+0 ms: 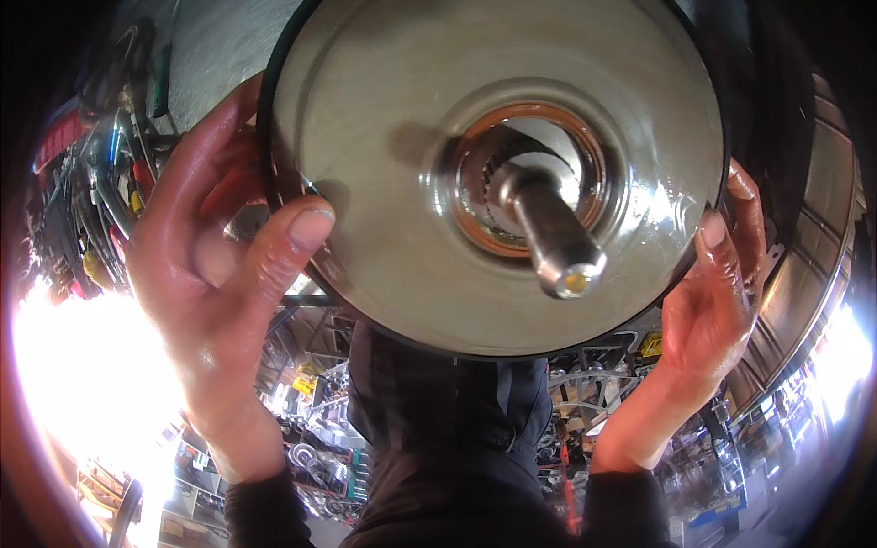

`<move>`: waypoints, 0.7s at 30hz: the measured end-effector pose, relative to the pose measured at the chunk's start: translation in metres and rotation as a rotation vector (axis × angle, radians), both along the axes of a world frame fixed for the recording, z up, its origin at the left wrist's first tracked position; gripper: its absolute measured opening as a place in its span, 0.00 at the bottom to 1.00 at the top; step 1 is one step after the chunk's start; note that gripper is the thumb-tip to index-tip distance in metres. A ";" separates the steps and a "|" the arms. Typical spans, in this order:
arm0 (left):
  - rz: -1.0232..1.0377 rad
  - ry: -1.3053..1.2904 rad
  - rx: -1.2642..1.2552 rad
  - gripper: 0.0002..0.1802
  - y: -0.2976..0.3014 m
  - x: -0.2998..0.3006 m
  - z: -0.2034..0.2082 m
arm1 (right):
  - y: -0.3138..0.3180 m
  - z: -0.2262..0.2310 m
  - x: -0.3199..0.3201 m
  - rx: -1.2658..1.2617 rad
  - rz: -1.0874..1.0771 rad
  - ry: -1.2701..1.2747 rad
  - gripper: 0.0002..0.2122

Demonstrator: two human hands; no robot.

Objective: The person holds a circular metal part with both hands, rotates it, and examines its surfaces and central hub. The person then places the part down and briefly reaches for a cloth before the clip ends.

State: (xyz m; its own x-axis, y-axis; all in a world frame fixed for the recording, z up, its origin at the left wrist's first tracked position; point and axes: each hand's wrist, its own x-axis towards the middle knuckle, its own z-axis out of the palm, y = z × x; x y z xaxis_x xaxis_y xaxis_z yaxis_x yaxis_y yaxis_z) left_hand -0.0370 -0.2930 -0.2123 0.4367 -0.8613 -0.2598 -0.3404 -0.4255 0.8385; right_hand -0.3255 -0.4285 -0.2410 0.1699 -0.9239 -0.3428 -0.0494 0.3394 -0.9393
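Observation:
A large, round, pale metal disc (365, 247) with a dark rim fills the upper middle, its wet-looking face turned up toward me. In its centre sits a recessed hub with an orange-brown ring (480, 236). Out of the hub sticks a metal shaft (551, 226), tilted toward the lower right, with a yellowish spot at its end. My left hand (215, 228) holds the disc's left edge, thumb on the face and fingers behind the rim. My right hand (713, 301) grips the right edge, thumb at the rim. Both hands look wet or oily. The disc hides what lies behind it.
Cables and tools (100, 183) hang in a bundle at the far left. A ribbed, curved panel (813, 228) stands at the right. Cluttered metal parts (320, 457) lie below, around my dark-clothed body. Bright glare washes out the lower left.

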 end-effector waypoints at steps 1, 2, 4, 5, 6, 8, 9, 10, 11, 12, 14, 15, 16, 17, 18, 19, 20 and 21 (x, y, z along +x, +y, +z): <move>-0.003 0.007 0.002 0.43 0.000 0.000 0.000 | -0.001 0.000 -0.001 -0.002 0.014 -0.007 0.26; -0.001 0.021 0.009 0.43 0.000 0.001 0.001 | -0.002 0.000 -0.001 -0.004 0.028 -0.013 0.26; 0.001 0.041 0.014 0.42 0.000 0.001 0.001 | -0.003 0.000 -0.002 -0.001 0.057 -0.032 0.26; 0.001 0.047 0.009 0.43 0.000 0.001 0.001 | -0.003 0.000 -0.003 -0.001 0.063 -0.035 0.25; 0.007 0.063 0.006 0.43 0.000 0.001 0.001 | -0.003 0.000 -0.002 -0.003 0.052 -0.023 0.25; 0.012 0.063 -0.001 0.43 0.001 0.001 0.001 | -0.002 0.001 -0.002 -0.004 0.054 -0.007 0.25; 0.019 0.070 -0.005 0.43 0.001 0.001 0.001 | -0.003 0.001 -0.002 -0.004 0.069 -0.003 0.25; 0.019 0.063 -0.004 0.44 0.001 0.001 0.001 | -0.003 0.001 -0.002 0.007 0.065 0.005 0.25; 0.020 0.055 -0.003 0.44 0.001 0.001 0.000 | -0.004 0.001 -0.002 -0.007 0.097 -0.003 0.25; 0.024 0.058 -0.004 0.44 0.001 0.001 0.000 | -0.004 0.002 -0.003 -0.008 0.111 -0.005 0.25; 0.023 0.061 0.008 0.45 0.000 0.002 0.001 | -0.005 0.001 -0.004 -0.015 0.128 -0.004 0.26; 0.025 0.075 0.011 0.45 0.000 0.002 0.001 | -0.006 0.000 -0.004 -0.021 0.131 -0.001 0.26; 0.024 0.071 0.017 0.45 -0.001 0.003 0.002 | -0.006 0.000 -0.004 -0.011 0.122 -0.008 0.26; 0.024 0.075 0.020 0.45 -0.001 0.003 0.002 | -0.006 -0.001 -0.005 -0.031 0.132 0.006 0.27; 0.028 0.086 0.016 0.45 -0.001 0.003 0.002 | -0.005 -0.001 -0.005 -0.034 0.130 0.009 0.27; 0.028 0.075 0.014 0.45 -0.002 0.003 0.002 | -0.005 -0.001 -0.005 -0.022 0.115 0.006 0.27; 0.032 0.074 0.007 0.44 -0.002 0.002 0.002 | -0.004 -0.001 -0.004 -0.027 0.105 0.020 0.27; 0.035 0.082 -0.004 0.44 -0.001 0.002 0.001 | -0.003 -0.001 -0.004 -0.019 0.082 0.027 0.27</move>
